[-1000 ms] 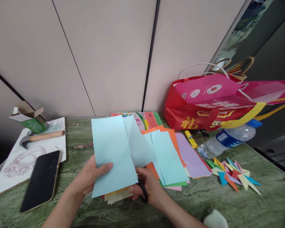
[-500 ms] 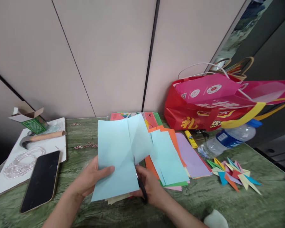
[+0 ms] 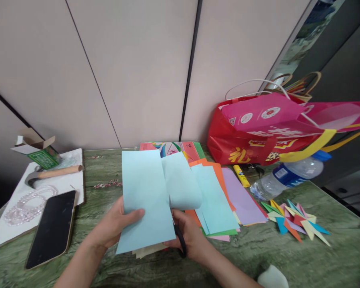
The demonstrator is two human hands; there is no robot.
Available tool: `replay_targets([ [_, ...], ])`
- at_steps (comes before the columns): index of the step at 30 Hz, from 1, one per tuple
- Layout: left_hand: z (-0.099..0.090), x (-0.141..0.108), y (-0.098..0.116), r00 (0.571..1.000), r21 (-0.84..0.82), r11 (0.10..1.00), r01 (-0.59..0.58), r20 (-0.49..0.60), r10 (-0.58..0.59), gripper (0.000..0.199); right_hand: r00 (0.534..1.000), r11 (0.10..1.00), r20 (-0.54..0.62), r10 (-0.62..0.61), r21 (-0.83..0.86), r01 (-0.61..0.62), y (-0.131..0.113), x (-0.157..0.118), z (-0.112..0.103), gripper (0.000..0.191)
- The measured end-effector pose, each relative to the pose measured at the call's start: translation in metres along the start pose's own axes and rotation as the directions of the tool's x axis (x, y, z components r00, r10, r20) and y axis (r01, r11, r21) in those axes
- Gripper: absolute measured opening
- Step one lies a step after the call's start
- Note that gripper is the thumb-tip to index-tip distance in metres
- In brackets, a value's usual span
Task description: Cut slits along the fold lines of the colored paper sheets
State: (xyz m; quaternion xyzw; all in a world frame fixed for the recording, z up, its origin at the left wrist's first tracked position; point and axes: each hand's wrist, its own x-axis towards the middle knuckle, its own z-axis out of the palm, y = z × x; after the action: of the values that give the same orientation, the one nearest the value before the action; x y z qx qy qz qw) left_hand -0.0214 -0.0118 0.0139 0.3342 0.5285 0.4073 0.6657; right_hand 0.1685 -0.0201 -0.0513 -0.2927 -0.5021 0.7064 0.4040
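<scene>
A light blue sheet of paper [image 3: 144,192] is held up over the table by my left hand [image 3: 120,222], thumb on the front at its lower left. In my right hand [image 3: 190,236] is a pair of black-handled scissors [image 3: 181,240], at the sheet's lower right edge; most of the blades are hidden by the paper. A long cut divides the sheet from its top, and the right-hand strip [image 3: 183,182] curls away over the scissors. Behind and to the right lie cut light blue pieces [image 3: 217,200] on a stack of coloured paper.
A folded multicoloured paper star [image 3: 297,220], yellow glue stick [image 3: 241,176], water bottle [image 3: 291,174] and red gift bag [image 3: 249,132] are on the right. At left are a phone [image 3: 52,228], hammer [image 3: 54,173], beads [image 3: 30,206] and green box [image 3: 43,158].
The cut strip on the right has dropped and curled outward to the right, away from the rest of the sheet. The gap between the two parts is wider. Both hands have hardly moved.
</scene>
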Motion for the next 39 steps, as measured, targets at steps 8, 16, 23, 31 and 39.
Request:
replay_targets([
  [8,-0.0007,0.0008,-0.0018,0.999,0.005,1.0,-0.004,0.033,0.004,0.042,1.0,0.998,-0.002,0.01,0.056,-0.01,0.0025,0.0005,0.0003,0.052],
  [16,0.0007,-0.0001,-0.0004,1.0,0.012,1.0,0.001,0.007,-0.001,0.043,0.998,0.999,-0.054,0.04,0.012,-0.039,0.0065,0.0022,-0.0011,0.045],
  [23,0.0,0.0001,-0.0019,1.0,0.012,1.0,-0.001,-0.01,0.001,0.043,0.993,0.992,-0.058,0.103,0.072,-0.099,0.0046,0.0018,0.0017,0.04],
  [31,-0.0003,0.0011,-0.0031,1.0,0.018,1.0,-0.013,0.004,0.013,0.044,0.989,0.984,-0.077,0.129,0.134,-0.118,0.0065,0.0008,0.0039,0.038],
  [39,0.0013,0.0009,-0.0025,1.0,0.012,1.0,-0.006,0.0,0.006,0.046,0.987,0.985,-0.088,0.137,0.115,-0.127,0.0066,0.0012,0.0044,0.039],
])
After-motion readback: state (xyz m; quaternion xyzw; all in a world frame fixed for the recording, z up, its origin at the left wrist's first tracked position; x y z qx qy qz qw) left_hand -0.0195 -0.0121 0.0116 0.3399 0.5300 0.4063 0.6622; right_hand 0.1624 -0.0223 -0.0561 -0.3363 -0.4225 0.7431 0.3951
